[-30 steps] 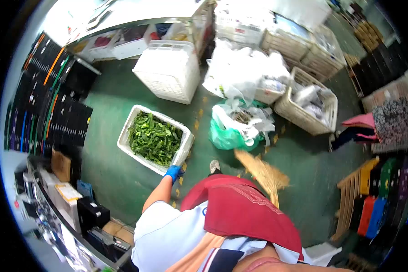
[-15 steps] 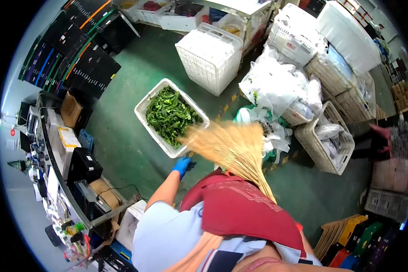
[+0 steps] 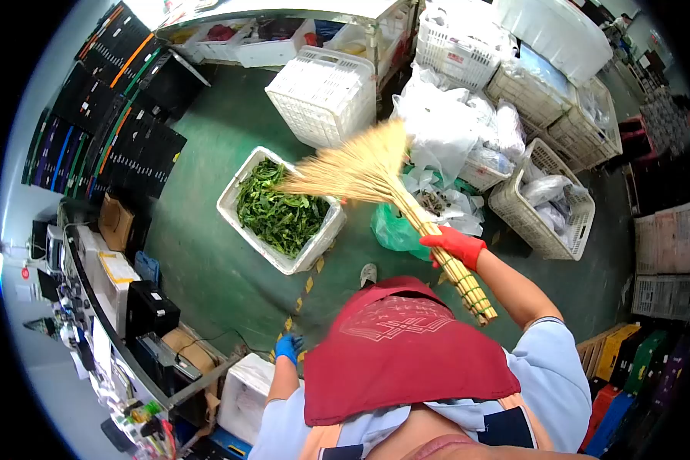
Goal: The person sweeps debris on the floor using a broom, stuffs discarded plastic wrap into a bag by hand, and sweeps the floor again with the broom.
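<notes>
My right hand (image 3: 454, 247), in a red glove, is wrapped round the bound handle of a straw broom (image 3: 364, 172). The broom is raised aslant in front of me, its handle end near my apron and its fanned bristles pointing up and left. The bristle tips overlap the right rim of a white crate (image 3: 230, 215); whether they touch it I cannot tell. Cut leafy greens (image 3: 280, 211) fill that crate. Low by my left side hangs my left hand (image 3: 289, 347), in a blue glove, its fingers slightly apart and nothing in them.
A white slatted crate (image 3: 322, 96) stands beyond the greens. To the right are white plastic bags (image 3: 437, 123), a green bag (image 3: 397, 230) and a crate of bagged goods (image 3: 506, 201). A cluttered bench (image 3: 92, 287) runs along the left; dark stacked bins (image 3: 134, 146) stand behind it.
The broom has swung up and left, and my right hand on its handle has come into view. My left hand has drawn back toward me, away from the crate of greens.
</notes>
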A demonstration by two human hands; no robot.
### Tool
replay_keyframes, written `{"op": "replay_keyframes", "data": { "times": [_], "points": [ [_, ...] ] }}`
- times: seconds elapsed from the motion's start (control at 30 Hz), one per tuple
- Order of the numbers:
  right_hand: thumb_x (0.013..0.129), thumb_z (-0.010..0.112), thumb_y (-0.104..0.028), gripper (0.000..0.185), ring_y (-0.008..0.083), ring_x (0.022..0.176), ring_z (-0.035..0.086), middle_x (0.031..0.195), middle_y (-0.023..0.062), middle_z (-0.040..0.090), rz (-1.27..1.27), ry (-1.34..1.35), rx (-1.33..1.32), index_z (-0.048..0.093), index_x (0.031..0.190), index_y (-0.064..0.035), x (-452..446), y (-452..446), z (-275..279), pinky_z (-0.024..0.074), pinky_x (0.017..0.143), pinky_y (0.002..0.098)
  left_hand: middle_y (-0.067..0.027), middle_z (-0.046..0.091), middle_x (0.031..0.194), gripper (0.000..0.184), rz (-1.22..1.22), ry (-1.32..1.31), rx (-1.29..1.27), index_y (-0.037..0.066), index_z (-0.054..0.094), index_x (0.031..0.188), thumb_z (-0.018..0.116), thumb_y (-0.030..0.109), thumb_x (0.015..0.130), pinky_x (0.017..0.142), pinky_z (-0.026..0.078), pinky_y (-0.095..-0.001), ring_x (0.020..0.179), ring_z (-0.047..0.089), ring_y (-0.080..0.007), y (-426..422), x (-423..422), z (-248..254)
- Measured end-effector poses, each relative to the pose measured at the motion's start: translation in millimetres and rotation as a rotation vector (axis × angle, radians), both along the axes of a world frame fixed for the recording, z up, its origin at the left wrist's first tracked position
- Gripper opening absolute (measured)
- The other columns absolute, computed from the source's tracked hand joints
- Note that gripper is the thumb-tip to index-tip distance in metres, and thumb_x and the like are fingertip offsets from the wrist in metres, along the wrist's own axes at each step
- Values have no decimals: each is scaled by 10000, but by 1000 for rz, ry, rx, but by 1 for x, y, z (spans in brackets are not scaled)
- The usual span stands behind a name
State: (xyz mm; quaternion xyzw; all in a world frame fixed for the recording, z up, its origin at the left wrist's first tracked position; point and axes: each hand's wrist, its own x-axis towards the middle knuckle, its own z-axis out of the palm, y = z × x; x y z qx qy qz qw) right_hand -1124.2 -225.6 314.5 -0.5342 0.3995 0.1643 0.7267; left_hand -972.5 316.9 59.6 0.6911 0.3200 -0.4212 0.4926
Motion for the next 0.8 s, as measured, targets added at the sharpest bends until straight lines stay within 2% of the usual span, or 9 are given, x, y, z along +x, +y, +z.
{"op": "replay_keyframes", "data": {
  "times": [0.13,0.23,0.3,0.43,0.53,0.57,0.67,0.73,0.8],
  "points": [
    [754,628,-292,303,159,448,531,578,76,537,87,105,-23,520,879,-38,-81,12,-5,421,399,295,-101,638,824,159,-12,65,-198,124,510,899,525,248,802,600,463,-335,703,614,-217,-52,9,-6],
    [759,623,-270,317,162,496,542,629,94,556,-61,264,64,524,928,-21,-137,42,10,439,448,280,-91,639,813,150,-98,25,-211,126,514,891,532,248,805,572,466,-312,679,615,-191,-102,14,28],
    [755,626,-281,328,125,590,528,695,59,556,-121,275,98,538,939,-24,-150,61,38,426,529,262,-82,638,801,142,-167,13,-207,128,515,887,534,246,809,548,464,-298,657,614,-176,-120,20,37],
    [755,612,-309,392,93,703,499,797,19,555,-11,242,48,548,1001,-11,-183,77,24,408,616,254,-80,638,784,140,-215,34,-157,121,520,887,526,243,820,523,460,-285,626,611,-174,-120,37,7],
    [752,603,-315,452,104,753,509,855,38,568,95,165,-19,533,1070,-2,-180,86,17,419,666,257,-84,637,783,148,-247,48,-105,114,525,890,518,246,825,523,461,-290,616,608,-173,-122,49,5],
    [729,572,-271,276,104,614,477,673,29,526,53,105,-97,535,832,-17,-168,90,34,397,555,262,-85,638,785,148,-239,51,-124,112,526,892,514,245,827,523,461,-291,612,606,-173,-122,52,3],
    [735,564,-277,286,105,608,472,679,24,525,96,34,-76,547,863,-21,-161,95,11,393,552,256,-92,635,793,145,-256,32,-130,100,531,884,492,234,844,527,465,-296,611,603,-178,-128,52,14],
    [749,566,-291,337,99,621,474,707,19,530,113,7,-67,549,949,-20,-152,96,-2,392,559,253,-93,634,789,148,-277,23,-170,93,534,880,483,229,850,527,467,-300,617,604,-181,-120,55,17],
    [760,567,-297,373,96,631,480,732,19,538,101,-37,-6,541,1004,-16,-138,102,-8,400,570,253,-92,628,777,165,-271,-52,-181,74,537,877,475,225,856,535,471,-302,632,604,-186,-122,45,52]
  ]
}}
